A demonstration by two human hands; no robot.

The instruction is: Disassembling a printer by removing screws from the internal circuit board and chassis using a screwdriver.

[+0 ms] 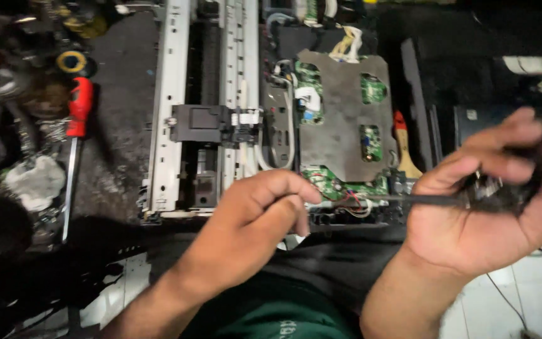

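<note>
Black, thin shaft [409,199] is running level between the two hands, above the near edge of an opened printer [271,113]. Left hand [255,216] is curling its fingers around one end of the shaft, thumb and forefinger pinched on it. Right hand [484,207] is cupping a small dark part [503,185] at the other end, fingers bent over it; the part is blurred and its kind cannot be told. Shaft tip is lying at or in that part.

Printer is lying open on a dark bench [120,125]: grey metal plate [340,119] over a green circuit board [330,182], white rails [170,107] with a black carriage [199,122] to the left of it. A brush [403,147] with a red ferrule is resting just right of the plate. A red-handled screwdriver [76,138] is lying well apart on the left, beside a white rag [32,182] and blurred clutter.
</note>
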